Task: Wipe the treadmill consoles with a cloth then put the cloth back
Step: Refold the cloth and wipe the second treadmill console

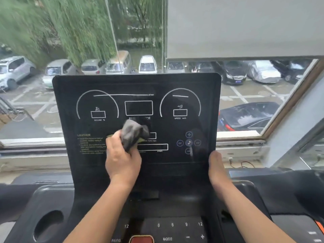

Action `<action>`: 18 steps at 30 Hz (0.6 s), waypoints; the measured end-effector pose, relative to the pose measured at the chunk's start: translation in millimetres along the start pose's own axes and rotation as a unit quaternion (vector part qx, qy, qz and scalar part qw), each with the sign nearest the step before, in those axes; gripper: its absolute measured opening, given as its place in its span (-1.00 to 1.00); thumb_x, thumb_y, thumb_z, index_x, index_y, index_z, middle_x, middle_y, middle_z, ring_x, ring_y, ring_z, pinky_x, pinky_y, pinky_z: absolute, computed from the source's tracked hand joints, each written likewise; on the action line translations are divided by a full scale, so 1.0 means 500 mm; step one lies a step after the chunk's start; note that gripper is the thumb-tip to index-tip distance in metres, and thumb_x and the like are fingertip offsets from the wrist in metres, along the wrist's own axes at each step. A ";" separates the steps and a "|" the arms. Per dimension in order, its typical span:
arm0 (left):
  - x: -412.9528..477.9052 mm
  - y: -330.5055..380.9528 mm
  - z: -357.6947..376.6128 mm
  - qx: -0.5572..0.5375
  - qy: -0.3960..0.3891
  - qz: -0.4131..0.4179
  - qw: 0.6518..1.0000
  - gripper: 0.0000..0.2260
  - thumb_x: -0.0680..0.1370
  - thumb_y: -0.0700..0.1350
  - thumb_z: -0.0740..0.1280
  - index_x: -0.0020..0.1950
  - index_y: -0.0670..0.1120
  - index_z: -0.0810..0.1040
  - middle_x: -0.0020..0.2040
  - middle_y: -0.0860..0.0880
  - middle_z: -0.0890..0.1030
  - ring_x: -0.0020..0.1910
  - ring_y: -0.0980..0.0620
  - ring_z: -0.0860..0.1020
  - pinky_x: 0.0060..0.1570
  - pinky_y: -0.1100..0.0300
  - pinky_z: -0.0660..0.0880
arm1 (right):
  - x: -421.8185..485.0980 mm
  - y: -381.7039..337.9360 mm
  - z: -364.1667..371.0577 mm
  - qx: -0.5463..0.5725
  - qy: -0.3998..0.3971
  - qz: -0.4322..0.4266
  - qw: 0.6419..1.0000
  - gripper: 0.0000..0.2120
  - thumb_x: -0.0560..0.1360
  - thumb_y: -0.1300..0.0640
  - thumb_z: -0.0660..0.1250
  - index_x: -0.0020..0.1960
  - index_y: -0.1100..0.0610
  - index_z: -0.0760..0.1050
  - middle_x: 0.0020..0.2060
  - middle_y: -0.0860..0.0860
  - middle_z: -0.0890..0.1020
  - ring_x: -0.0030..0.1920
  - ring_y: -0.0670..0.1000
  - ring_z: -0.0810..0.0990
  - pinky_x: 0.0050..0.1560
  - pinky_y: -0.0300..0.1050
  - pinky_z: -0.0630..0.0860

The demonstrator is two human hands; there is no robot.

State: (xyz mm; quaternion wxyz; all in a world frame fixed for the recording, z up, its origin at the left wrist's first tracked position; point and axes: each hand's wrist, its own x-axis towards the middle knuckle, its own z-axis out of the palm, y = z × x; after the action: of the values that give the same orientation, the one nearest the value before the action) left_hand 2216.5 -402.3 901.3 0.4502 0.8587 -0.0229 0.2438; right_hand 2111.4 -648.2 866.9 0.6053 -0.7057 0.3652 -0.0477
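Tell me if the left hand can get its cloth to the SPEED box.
Probably yes: the left hand grips the cloth, only bare panel lies between it and the SPEED box, and the right hand rests lower on the edge.

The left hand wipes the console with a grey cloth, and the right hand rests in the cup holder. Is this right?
No. In the head view the right hand rests against the right edge of the console, not in the cup holder. The rest holds.
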 end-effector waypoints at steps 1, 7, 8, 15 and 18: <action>-0.012 0.018 0.015 0.001 0.023 -0.041 0.999 -0.53 0.50 -0.18 0.45 0.39 -0.08 0.41 0.24 -0.14 0.47 0.16 -0.29 0.54 -0.02 -0.18 0.56 | 0.002 0.001 0.000 -0.001 -0.006 0.005 1.000 -0.31 0.65 -0.37 -0.21 0.70 -0.12 -0.10 0.67 -0.19 0.02 0.66 -0.05 0.03 0.66 0.05 -0.05; -0.143 0.120 0.132 0.083 -0.145 0.193 0.967 -0.30 0.22 -0.20 0.54 0.32 0.04 0.41 0.13 -0.08 0.51 0.00 -0.22 0.56 -0.25 -0.02 0.63 | 0.017 0.009 -0.002 0.010 -0.016 -0.039 0.999 -0.50 0.74 -0.19 -0.04 0.60 -0.02 0.21 0.46 -0.17 0.38 0.52 0.00 0.31 0.49 -0.21 0.26; -0.156 0.124 0.140 0.099 -0.192 0.251 0.944 -0.30 0.20 -0.18 0.53 0.30 0.06 0.43 0.11 -0.04 0.51 -0.03 -0.19 0.57 -0.31 0.00 0.62 | 0.007 0.001 -0.001 0.000 -0.014 -0.045 0.999 -0.66 0.71 -0.16 0.15 0.40 -0.04 0.38 0.27 -0.16 0.51 0.36 0.00 0.45 0.27 -0.33 0.39; -0.005 0.147 0.083 0.115 -0.165 0.368 0.908 -0.35 0.24 -0.29 0.44 0.32 0.04 0.52 0.12 -0.01 0.52 0.01 -0.16 0.53 -0.38 0.02 0.58 | -0.006 -0.008 -0.007 -0.009 -0.021 -0.033 0.999 -0.40 0.71 -0.26 -0.14 0.69 -0.05 0.03 0.64 -0.15 0.15 0.66 -0.01 0.08 0.57 -0.15 -0.01; 0.130 0.196 0.043 0.108 -0.067 0.325 0.937 -0.38 0.31 -0.28 0.45 0.36 0.01 0.53 0.17 -0.07 0.52 0.05 -0.19 0.49 -0.20 -0.04 0.58 | -0.004 -0.009 -0.005 -0.033 -0.031 -0.015 0.999 -0.37 0.70 -0.27 -0.20 0.69 -0.04 -0.18 0.67 -0.19 -0.09 0.67 -0.08 -0.07 0.58 -0.15 -0.14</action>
State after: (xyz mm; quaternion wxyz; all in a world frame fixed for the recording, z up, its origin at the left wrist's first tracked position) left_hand 2256.9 -465.8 994.0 0.2482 0.8623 -0.3040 0.3200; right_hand 2110.8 -649.2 872.5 0.5918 -0.7318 0.3371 -0.0226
